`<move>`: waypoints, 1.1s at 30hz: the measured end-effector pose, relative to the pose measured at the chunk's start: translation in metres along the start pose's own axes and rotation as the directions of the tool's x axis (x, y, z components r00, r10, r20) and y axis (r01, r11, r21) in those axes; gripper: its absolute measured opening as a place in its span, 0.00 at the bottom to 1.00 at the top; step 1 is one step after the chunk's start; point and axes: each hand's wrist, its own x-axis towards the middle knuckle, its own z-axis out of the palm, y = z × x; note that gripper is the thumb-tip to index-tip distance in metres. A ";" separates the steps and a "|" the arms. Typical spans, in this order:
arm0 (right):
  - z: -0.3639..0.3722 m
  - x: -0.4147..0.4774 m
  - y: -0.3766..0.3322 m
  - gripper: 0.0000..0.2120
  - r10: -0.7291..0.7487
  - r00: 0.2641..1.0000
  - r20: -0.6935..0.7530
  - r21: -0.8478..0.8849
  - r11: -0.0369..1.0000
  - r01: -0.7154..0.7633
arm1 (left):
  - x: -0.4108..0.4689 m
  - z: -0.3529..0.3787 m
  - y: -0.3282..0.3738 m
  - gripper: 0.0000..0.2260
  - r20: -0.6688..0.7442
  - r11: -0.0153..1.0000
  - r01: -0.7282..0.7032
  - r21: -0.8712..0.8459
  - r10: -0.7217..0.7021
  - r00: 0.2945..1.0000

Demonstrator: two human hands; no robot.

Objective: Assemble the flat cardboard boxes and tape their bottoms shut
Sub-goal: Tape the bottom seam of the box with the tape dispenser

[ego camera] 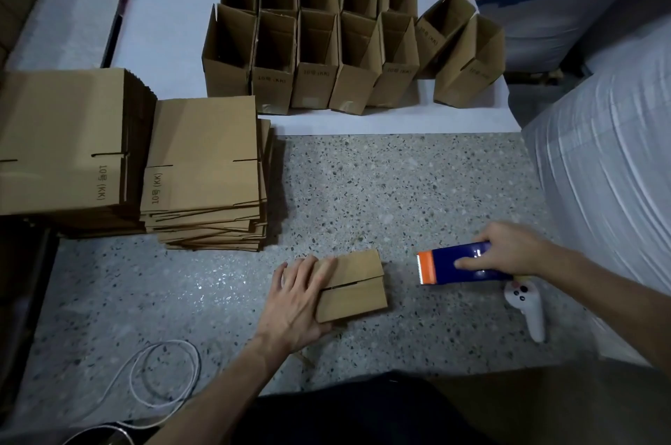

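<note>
Where two stacks (203, 168) of flat blanks are piled at the left edge of the floor (399, 190), thin corrugated board is shown, so the work is judged light, stiff across its panels and easily creased at flaps and corners. Finished boxes (316, 59) are ranged upright on a white board along the far edge.

Toward the near edge, about the middle, the left hand (296, 303) is laid flat with fingers spread over the left end of the box (357, 294), which lies bottom up with its flaps folded in and the seam between them not yet taped. Being so light, it is likely to slide on the smooth floor under the pull of tape. It is best pinned from above beside the seam, with the seam itself left bare, and pressed only gently lest the flaps be pushed inward.

Just right of the box, apart from it, the dispenser (454, 266) is gripped around its blue body by the right hand (508, 250), toothed orange end toward the box. A white controller (526, 310) lies beside it, nearer the right edge.
</note>
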 end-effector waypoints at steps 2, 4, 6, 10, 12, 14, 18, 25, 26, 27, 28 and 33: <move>0.008 0.006 -0.020 0.26 0.004 1.000 -0.010 -0.101 0.995 -0.005 | 0.001 -0.002 0.001 0.51 0.031 1.000 0.010 -0.003 -0.010 0.999; 0.016 0.014 -0.041 0.26 0.016 1.000 -0.023 -0.175 0.984 -0.020 | 0.001 -0.001 -0.002 0.52 0.053 1.000 0.024 -0.011 -0.023 0.998; 0.026 0.020 -0.059 0.25 0.008 1.000 -0.028 -0.208 0.978 -0.013 | -0.001 0.001 -0.009 0.52 0.066 0.999 0.016 -0.040 -0.013 0.998; 0.055 0.028 -0.085 0.23 -0.059 0.997 -0.057 -0.183 0.982 0.047 | -0.003 0.001 -0.016 0.52 0.097 0.998 -0.001 -0.070 0.008 0.995; 0.059 0.032 -0.092 0.23 -0.070 0.994 -0.088 -0.162 0.985 0.055 | -0.003 0.002 -0.015 0.52 0.109 0.998 0.010 -0.060 -0.003 0.994; 0.058 0.033 -0.094 0.23 -0.075 0.991 -0.107 -0.170 0.984 0.056 | -0.002 0.003 -0.015 0.52 0.116 0.999 0.013 -0.052 -0.007 0.993; 0.057 0.032 -0.105 0.22 -0.092 0.990 -0.108 -0.235 0.970 0.064 | -0.004 0.003 -0.014 0.52 0.120 0.999 0.012 -0.050 -0.006 0.993; 0.074 0.037 -0.114 0.12 -0.132 0.991 -0.003 -0.469 0.876 0.115 | -0.005 0.000 -0.011 0.53 0.158 0.998 0.025 -0.049 -0.017 0.987; 0.088 0.037 -0.112 0.13 -0.093 0.996 -0.016 -0.411 0.908 0.078 | -0.005 0.001 -0.011 0.53 0.155 0.999 0.025 -0.044 -0.018 0.988; 0.101 0.037 -0.108 0.15 -0.042 0.997 -0.064 -0.301 0.953 0.021 | -0.004 0.001 -0.010 0.53 0.146 0.999 0.027 -0.031 -0.022 0.989; 0.113 0.037 -0.104 0.18 0.024 0.990 -0.141 -0.182 0.982 -0.049 | -0.002 -0.001 -0.009 0.53 0.151 0.999 0.037 -0.013 -0.035 0.988; 0.177 0.031 -0.091 0.21 0.221 0.933 -0.283 0.070 0.975 -0.209 | -0.003 -0.003 -0.007 0.54 0.207 0.997 0.043 0.066 -0.056 0.977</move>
